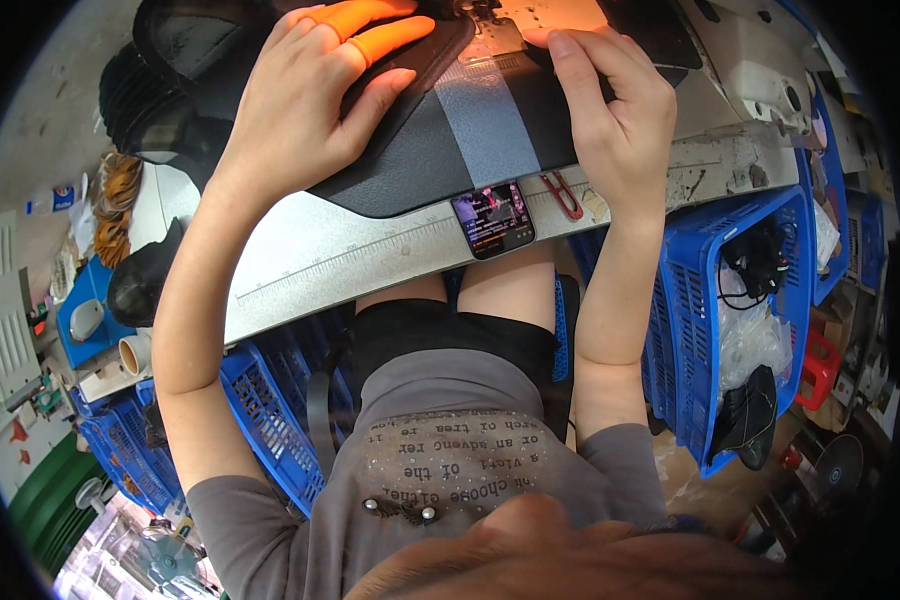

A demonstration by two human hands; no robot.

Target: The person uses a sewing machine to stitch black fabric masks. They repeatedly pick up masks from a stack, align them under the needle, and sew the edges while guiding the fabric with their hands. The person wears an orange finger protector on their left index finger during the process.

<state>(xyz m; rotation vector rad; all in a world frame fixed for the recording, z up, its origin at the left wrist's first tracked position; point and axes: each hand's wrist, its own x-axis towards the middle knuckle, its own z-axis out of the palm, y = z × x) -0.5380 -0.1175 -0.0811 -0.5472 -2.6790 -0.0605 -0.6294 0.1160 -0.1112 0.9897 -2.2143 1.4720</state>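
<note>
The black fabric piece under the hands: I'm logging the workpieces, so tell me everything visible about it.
The black fabric piece looks like textured synthetic material with a curved lower edge and a grey band across it. It lies flat on the sewing table, its far end at the machine. The left hand presses it flat; the right hand holds its right edge.
</note>
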